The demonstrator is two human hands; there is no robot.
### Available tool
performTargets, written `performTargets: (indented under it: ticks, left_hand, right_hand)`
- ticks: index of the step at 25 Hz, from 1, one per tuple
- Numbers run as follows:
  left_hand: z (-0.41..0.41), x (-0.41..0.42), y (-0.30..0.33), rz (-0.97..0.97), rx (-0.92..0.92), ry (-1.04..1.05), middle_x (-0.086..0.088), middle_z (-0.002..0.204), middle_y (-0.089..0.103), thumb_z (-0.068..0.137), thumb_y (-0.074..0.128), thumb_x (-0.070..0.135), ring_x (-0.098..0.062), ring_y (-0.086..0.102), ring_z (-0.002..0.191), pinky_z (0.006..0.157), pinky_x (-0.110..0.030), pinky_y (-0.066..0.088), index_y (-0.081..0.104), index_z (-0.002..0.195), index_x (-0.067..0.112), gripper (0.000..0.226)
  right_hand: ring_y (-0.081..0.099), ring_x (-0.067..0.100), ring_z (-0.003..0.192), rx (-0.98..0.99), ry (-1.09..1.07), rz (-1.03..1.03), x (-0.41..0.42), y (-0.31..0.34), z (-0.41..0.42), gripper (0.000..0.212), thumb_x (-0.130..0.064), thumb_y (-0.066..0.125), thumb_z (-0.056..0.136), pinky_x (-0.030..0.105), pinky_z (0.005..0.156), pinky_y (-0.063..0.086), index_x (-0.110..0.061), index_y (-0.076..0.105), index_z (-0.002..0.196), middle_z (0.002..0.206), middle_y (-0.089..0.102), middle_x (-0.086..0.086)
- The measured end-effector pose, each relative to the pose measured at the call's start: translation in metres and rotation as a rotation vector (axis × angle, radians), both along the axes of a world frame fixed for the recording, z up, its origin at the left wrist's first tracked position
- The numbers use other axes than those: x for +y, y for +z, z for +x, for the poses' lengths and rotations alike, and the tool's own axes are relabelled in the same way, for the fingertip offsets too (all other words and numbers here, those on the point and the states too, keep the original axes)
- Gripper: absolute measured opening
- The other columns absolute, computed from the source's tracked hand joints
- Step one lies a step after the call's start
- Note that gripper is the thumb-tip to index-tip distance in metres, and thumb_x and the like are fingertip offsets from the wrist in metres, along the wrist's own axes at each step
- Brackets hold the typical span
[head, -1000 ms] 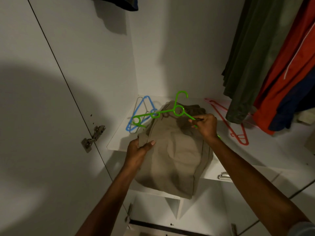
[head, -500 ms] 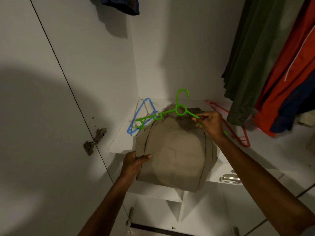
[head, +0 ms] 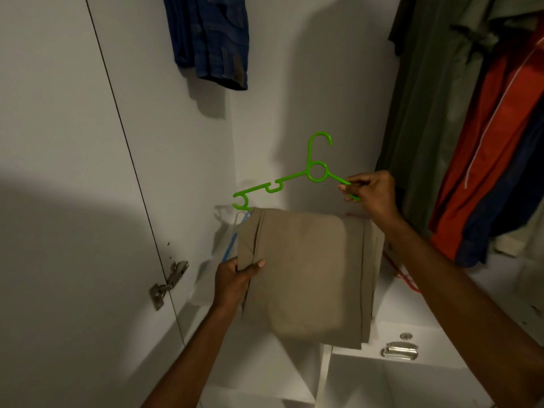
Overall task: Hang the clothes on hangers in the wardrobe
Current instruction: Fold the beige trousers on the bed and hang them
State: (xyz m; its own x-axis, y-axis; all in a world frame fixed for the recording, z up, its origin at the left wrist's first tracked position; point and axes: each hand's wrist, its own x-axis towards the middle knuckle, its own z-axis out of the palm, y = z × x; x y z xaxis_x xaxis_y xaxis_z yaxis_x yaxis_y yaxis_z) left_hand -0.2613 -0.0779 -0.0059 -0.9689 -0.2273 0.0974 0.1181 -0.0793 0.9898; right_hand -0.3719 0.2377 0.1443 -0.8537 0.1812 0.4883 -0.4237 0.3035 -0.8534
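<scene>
Head view looks down both outstretched forearms into a white wardrobe. Right hand [head: 372,194] is raised, its fingers [head: 350,184] curled in a pinch on the right arm of a green hanger [head: 316,172], whose hook points up. Folded beige trousers [head: 309,269] hang over the hanger's lower bar, below that hand. Left hand [head: 234,279] sits lower, thumb in front and fingers behind, gripping the trousers' left edge. A blue hanger [head: 231,248] peeks out behind the cloth on the shelf [head: 435,293]; a red hanger [head: 404,276] lies to the right.
</scene>
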Motion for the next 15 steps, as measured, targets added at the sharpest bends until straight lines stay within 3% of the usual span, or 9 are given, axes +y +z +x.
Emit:
performTargets:
  ticks: [3, 6, 9, 12, 15]
  left_hand:
    - [-0.012, 0.003, 0.028, 0.009, 0.082, 0.019, -0.004, 0.100, 0.080, 0.080, 0.087, 0.012, -0.023, 0.077, 0.093, 0.085, -0.038, 0.062, 0.078, 0.107, 0.009, 0.029]
    - [-0.020, 0.009, 0.065, 0.050, 0.159, 0.045, 0.002, 0.091, 0.080, 0.077, 0.088, 0.013, -0.017, 0.077, 0.086, 0.076, -0.030, 0.063, 0.079, 0.097, 0.017, 0.022]
    - [-0.030, 0.013, 0.103, 0.026, 0.250, 0.111, 0.006, 0.098, 0.079, 0.062, 0.099, 0.025, -0.011, 0.076, 0.087, 0.072, -0.027, 0.061, 0.071, 0.107, 0.023, 0.053]
    - [-0.045, 0.004, 0.151, 0.044, 0.329, 0.093, 0.003, 0.116, 0.074, 0.049, 0.105, 0.028, -0.014, 0.074, 0.101, 0.082, -0.036, 0.062, 0.059, 0.128, 0.021, 0.092]
    - [-0.056, -0.013, 0.211, -0.063, 0.417, -0.019, -0.001, 0.126, 0.070, 0.056, 0.102, 0.023, -0.018, 0.069, 0.112, 0.095, -0.037, 0.058, 0.060, 0.134, 0.020, 0.088]
  right_hand:
    - [0.065, 0.011, 0.047, 0.074, 0.016, 0.053, 0.000, 0.051, 0.001, 0.015, -0.003, 0.086, 0.078, 0.025, 0.052, 0.056, -0.014, 0.078, 0.083, 0.058, 0.071, -0.003]
    - [0.068, 0.014, 0.049, 0.137, 0.037, 0.062, 0.000, 0.101, 0.005, 0.013, -0.006, 0.085, 0.079, 0.025, 0.053, 0.055, -0.008, 0.079, 0.090, 0.063, 0.074, 0.001]
    - [0.068, 0.016, 0.051, 0.184, 0.071, 0.061, 0.003, 0.138, 0.008, 0.011, -0.006, 0.085, 0.080, 0.027, 0.056, 0.056, -0.008, 0.079, 0.089, 0.065, 0.074, 0.004]
    - [0.069, 0.023, 0.055, 0.231, 0.095, 0.036, 0.006, 0.167, 0.009, 0.011, -0.007, 0.085, 0.079, 0.036, 0.065, 0.060, -0.007, 0.080, 0.089, 0.070, 0.075, 0.010]
    - [0.067, 0.020, 0.053, 0.252, 0.112, 0.008, 0.008, 0.189, 0.009, 0.016, -0.002, 0.083, 0.080, 0.032, 0.062, 0.061, 0.002, 0.077, 0.094, 0.067, 0.074, 0.009]
